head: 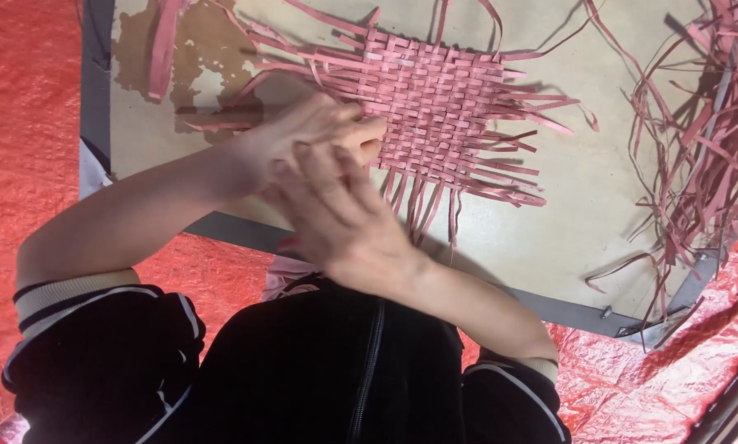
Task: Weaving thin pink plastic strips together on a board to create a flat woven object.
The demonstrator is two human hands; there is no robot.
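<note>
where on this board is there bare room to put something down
Bare board lies between the woven mat and the loose strip pile, and along the near edge. Crowded where both hands, left and right, meet.

Single head view, looking steeply down, close over the board (599,205); the person's own dark jacket (336,370) fills the near edge, red sheet (23,123) around.
</note>
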